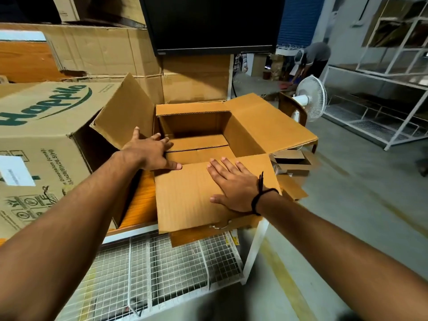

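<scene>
The bench, with its orange wooden top, is seen under the open box, and a wire-mesh shelf is fitted below it. Left of the open box, touching its raised left flap, a big printed carton is laid on its side. Behind and above the open box a dark monitor is mounted, and plain brown cartons are stacked behind the box to the left.

The open box itself is set on the bench's right end, empty inside, with all four flaps folded out. Its near flap is spread toward the viewer, past the bench's edge. To the right of the box and beyond it, a white fan is stood on the floor; just right of the box, cardboard scraps are lying.

The right grip is laid flat, palm down, on the near flap, fingers straight and spread; nothing is clasped. The left grip is likewise released: its fingers are extended at the box's left rim by the left flap, and its thumb is rested along the near flap's inner edge. A black cord is worn at the right wrist.
</scene>
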### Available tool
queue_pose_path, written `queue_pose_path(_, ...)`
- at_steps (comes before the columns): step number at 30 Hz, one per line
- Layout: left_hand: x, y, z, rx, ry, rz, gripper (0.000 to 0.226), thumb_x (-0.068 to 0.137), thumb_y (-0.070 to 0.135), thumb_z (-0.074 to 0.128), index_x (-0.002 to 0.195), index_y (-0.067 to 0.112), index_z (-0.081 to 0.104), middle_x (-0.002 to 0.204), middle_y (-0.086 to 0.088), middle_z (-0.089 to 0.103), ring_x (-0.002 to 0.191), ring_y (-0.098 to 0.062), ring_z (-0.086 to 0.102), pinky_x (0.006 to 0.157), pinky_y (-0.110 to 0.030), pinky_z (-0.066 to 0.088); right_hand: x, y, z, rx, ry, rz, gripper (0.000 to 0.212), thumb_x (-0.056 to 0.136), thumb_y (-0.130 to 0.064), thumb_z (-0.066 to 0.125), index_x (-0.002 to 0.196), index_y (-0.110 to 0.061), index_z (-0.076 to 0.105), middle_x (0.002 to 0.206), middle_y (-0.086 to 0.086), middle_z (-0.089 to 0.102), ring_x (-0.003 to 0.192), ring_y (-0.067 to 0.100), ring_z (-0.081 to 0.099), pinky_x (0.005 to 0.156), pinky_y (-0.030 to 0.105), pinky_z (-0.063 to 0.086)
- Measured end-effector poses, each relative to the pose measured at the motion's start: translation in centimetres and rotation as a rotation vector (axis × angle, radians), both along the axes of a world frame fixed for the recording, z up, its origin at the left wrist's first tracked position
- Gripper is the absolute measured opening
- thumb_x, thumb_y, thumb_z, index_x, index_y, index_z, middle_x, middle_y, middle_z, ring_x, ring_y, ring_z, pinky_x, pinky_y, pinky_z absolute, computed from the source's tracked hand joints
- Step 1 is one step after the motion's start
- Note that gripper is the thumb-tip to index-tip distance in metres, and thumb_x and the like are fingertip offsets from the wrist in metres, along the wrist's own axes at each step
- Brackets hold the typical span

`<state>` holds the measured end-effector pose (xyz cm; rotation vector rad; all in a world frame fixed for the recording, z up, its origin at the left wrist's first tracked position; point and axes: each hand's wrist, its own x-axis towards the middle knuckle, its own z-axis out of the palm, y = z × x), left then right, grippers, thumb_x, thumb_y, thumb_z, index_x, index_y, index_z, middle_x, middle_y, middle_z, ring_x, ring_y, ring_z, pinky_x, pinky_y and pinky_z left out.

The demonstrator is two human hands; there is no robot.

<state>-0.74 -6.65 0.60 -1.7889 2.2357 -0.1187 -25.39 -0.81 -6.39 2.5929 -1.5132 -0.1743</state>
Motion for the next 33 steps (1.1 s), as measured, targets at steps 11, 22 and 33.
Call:
queue_pose_path(11,-0.4,-0.7,0.3,0.001,0.193,0.102,0.073,0.09,0.066,0.03,0.15,0.027,0.018,0.159,0.002,0.016,0.147,-0.015,0.007,0.111,-0.057,-0.017,-1.5,-4.7,4.2,-0.039,-0.522,0.049,0.058,0.091,-0.057,0.048,0.142,-0.031,0.038,0.149,-0.006,0.038,0.136,0.018,0.034,0.11,0.042,0.03)
queue_pose_path(22,-2.7,-5.1,0.7,0.021,0.255,0.306,0.079,0.091,0.062,0.035,0.152,0.025,0.001,0.16,0.002,-0.002,0.148,-0.019,-0.003,0.112,-0.061,-0.013,-2.1,-8.2,2.5,0.247,-0.143,0.192,0.071,0.09,-0.067,0.034,0.151,-0.04,0.008,0.16,-0.013,0.002,0.146,0.014,0.016,0.11,0.036,0.026)
queue_pose_path(33,-5.8,-9.4,-0.5,-0.015,0.118,0.323,0.089,0.086,0.068,0.04,0.152,0.024,0.002,0.161,-0.003,0.0,0.148,-0.022,-0.003,0.109,-0.065,-0.013,-8.0,-8.0,3.4,0.356,-0.117,0.223,0.107,0.055,-0.095,0.005,0.147,-0.043,0.024,0.155,-0.017,0.026,0.137,0.016,0.037,0.108,0.04,0.036)
